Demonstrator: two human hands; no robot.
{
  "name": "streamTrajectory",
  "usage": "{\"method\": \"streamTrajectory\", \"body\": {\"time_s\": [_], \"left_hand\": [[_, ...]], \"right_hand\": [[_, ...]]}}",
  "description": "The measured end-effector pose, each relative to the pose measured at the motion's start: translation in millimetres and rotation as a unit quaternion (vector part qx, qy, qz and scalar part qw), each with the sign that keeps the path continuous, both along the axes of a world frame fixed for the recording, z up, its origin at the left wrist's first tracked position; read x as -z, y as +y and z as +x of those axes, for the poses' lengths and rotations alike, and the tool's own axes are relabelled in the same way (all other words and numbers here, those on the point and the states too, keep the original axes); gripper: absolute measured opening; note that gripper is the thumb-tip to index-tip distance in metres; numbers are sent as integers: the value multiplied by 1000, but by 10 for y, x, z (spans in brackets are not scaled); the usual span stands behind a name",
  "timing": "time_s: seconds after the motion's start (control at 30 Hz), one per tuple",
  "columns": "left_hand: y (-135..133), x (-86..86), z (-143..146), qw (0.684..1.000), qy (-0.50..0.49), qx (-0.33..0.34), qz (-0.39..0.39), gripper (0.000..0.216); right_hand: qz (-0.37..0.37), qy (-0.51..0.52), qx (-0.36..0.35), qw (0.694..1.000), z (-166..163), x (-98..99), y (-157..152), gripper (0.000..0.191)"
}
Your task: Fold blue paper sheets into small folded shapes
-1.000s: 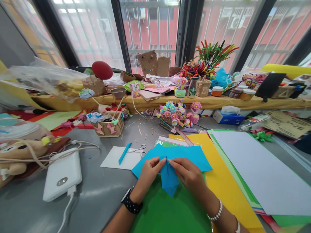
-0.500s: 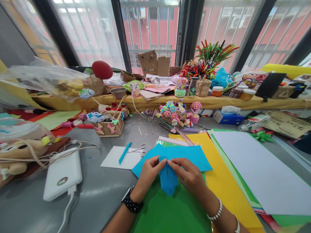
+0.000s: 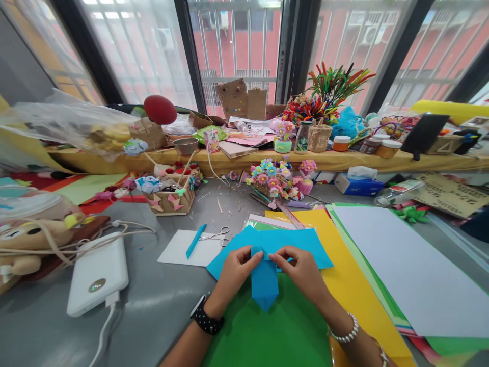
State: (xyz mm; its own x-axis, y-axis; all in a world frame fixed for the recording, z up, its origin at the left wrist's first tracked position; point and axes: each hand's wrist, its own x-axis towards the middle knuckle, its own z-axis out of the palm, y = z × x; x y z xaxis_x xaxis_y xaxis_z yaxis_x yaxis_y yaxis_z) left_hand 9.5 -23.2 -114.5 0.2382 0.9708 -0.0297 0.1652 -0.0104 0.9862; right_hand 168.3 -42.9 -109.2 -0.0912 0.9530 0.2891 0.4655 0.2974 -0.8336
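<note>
A folded piece of blue paper (image 3: 265, 280) with a pointed lower end is held up between my two hands. My left hand (image 3: 240, 262) pinches its upper left edge with thumb and fingers. On the other side, my right hand (image 3: 296, 265) is closed in a pinch at the upper right edge. Behind them lie flat blue sheets (image 3: 301, 242), on top of green paper (image 3: 244, 336) and yellow paper (image 3: 351, 290). To the left, a narrow blue strip (image 3: 196, 241) and small scissors (image 3: 217, 234) rest on a white sheet (image 3: 173, 250).
At left stands a white power bank (image 3: 100, 272) with its cable. Large white paper (image 3: 412, 265) lies at right on green sheets. A decorated cardboard box (image 3: 171, 200), a basket of crocheted flowers (image 3: 271, 181) and a blue tissue box (image 3: 359, 184) stand along the back.
My right hand has shifted slightly right, away from my left. The blue piece now shows a flatter, wider face with its upper part folded across.
</note>
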Motion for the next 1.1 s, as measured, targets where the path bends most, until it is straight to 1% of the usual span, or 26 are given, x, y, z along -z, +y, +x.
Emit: {"method": "streamTrajectory", "body": {"time_s": [0.1,0.2,0.47,0.63,0.8,0.97,1.1], "left_hand": [[-1,-5,7,1000,0,10,-8,36],[1,0,11,1000,0,17,-15,34],[-1,-5,12,999,-4,25,-22,36],[-2,1,14,999,-7,41,-30,34],[4,9,9,997,-12,62,-34,33],[-8,1,0,994,-4,104,-38,34],[-40,-26,-4,989,15,146,-31,37]], "right_hand": [[-58,24,-18,998,19,26,25,26],[-96,48,-28,994,27,44,36,25],[-130,83,-40,987,38,9,32,23],[-125,80,-40,988,57,-6,24,22],[-109,55,-51,991,74,-12,40,24],[-64,8,-67,996,78,-36,43,28],[-24,-30,-99,994,62,-59,12,26]]}}
